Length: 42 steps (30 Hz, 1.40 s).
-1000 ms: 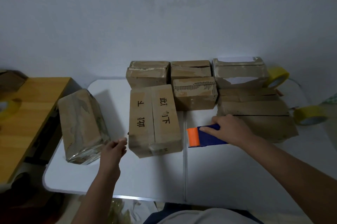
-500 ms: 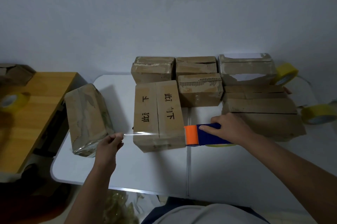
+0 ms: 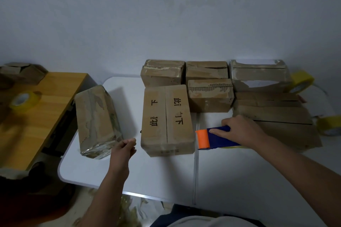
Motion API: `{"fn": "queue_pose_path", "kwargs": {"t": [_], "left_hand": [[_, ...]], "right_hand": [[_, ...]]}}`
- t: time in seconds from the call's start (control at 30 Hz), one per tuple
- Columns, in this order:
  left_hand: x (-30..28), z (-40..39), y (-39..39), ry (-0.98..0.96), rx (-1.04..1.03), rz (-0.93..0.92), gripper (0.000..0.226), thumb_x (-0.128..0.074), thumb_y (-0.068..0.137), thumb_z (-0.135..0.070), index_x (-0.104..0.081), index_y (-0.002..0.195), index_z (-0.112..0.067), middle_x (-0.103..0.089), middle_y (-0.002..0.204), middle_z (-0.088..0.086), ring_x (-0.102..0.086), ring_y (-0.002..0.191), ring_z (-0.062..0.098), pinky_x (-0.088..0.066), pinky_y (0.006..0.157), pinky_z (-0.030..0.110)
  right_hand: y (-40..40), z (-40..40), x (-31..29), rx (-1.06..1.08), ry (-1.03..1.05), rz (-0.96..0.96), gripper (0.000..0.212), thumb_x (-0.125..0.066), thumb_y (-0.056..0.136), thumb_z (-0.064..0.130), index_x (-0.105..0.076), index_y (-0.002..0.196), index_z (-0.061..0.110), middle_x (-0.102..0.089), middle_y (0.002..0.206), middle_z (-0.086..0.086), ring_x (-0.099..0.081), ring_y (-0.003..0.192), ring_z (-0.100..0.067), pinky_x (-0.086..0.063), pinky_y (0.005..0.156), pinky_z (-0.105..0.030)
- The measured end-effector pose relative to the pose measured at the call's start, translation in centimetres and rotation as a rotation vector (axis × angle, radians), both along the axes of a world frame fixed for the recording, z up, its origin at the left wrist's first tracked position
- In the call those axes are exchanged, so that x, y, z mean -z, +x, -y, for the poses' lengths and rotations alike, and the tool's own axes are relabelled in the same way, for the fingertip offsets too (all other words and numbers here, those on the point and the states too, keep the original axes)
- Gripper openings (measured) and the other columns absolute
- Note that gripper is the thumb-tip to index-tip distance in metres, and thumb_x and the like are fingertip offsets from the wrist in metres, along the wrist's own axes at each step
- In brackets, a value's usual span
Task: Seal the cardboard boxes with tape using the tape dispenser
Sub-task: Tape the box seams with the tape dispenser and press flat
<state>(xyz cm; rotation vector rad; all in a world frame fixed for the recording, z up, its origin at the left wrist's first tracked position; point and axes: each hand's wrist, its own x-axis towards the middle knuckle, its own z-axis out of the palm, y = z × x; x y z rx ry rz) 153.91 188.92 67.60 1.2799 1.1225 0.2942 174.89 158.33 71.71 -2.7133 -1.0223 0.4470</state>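
Note:
A cardboard box [image 3: 166, 116] with black writing lies on the white table [image 3: 166, 175], its flaps meeting in a centre seam. My right hand [image 3: 241, 130] grips the blue tape dispenser [image 3: 219, 139]. The dispenser's orange head sits at the box's front right corner. My left hand [image 3: 123, 148] hovers just left of the box's front left corner, thumb pinched against the fingers; the clear tape strand there is barely visible. A box wrapped in clear tape [image 3: 96, 119] stands tilted to the left.
Several worn boxes [image 3: 208, 95] line the back by the wall. Flattened cardboard [image 3: 273, 116] lies under my right wrist. Yellow tape rolls [image 3: 300, 84] [image 3: 330, 125] sit at the right, and another roll [image 3: 24, 100] rests on the wooden table [image 3: 46, 108] to the left.
My left hand pulled a clear tape strand leftward across the box front, then came back close to the box corner. The dispenser stays at the front right corner.

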Motion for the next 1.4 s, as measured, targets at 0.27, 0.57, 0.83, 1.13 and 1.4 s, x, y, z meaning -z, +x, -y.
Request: {"fn": "queue_pose_path", "kwargs": {"t": [0.27, 0.57, 0.83, 1.13, 1.4], "left_hand": [[0.7, 0.0, 0.1, 0.002, -0.036, -0.049, 0.009, -0.061, 0.095, -0.01, -0.063, 0.094, 0.0, -0.058, 0.092, 0.013, -0.055, 0.091, 0.026, -0.047, 0.089, 0.034], [1.5, 0.3, 0.5, 0.013, 0.08, -0.068, 0.03, -0.073, 0.088, -0.022, -0.06, 0.099, 0.003, -0.06, 0.099, 0.014, -0.058, 0.097, 0.026, -0.045, 0.081, 0.03], [1.4, -2.1, 0.6, 0.094, 0.153, -0.155, 0.03, -0.074, 0.087, -0.025, -0.061, 0.101, -0.002, -0.064, 0.104, 0.015, -0.059, 0.102, 0.029, -0.047, 0.08, 0.034], [0.4, -4.4, 0.8, 0.078, 0.317, -0.188, 0.03, -0.071, 0.09, -0.026, -0.063, 0.102, 0.0, -0.064, 0.098, 0.009, -0.057, 0.097, 0.022, -0.043, 0.089, 0.037], [0.3, -5.3, 0.5, 0.242, 0.338, -0.256, 0.021, -0.054, 0.1, -0.019, -0.07, 0.089, -0.011, -0.071, 0.089, 0.009, -0.069, 0.089, 0.022, -0.047, 0.073, 0.03]], "right_hand": [[0.5, -1.0, 0.9, -0.03, -0.069, 0.053, 0.054, -0.036, 0.083, 0.078, -0.057, 0.077, 0.028, -0.048, 0.062, 0.011, -0.049, 0.06, -0.002, -0.03, 0.05, -0.019], [0.5, -1.3, 2.0, -0.001, -0.115, 0.038, 0.058, -0.034, 0.082, 0.079, -0.059, 0.083, 0.026, -0.05, 0.067, 0.012, -0.048, 0.062, -0.002, -0.032, 0.052, -0.018], [-1.5, -2.7, 2.6, 0.035, -0.138, -0.05, 0.063, -0.033, 0.084, 0.078, -0.061, 0.084, 0.021, -0.06, 0.075, 0.003, -0.057, 0.068, -0.01, -0.045, 0.059, -0.023], [-4.3, -3.0, 5.0, 0.146, -0.103, -0.072, 0.067, -0.029, 0.085, 0.077, -0.064, 0.093, 0.02, -0.065, 0.083, 0.0, -0.061, 0.073, -0.013, -0.052, 0.068, -0.028], [-3.8, -2.6, 5.6, 0.164, -0.112, -0.068, 0.065, -0.03, 0.084, 0.077, -0.062, 0.092, 0.022, -0.063, 0.082, 0.002, -0.06, 0.072, -0.012, -0.047, 0.062, -0.025]]}}
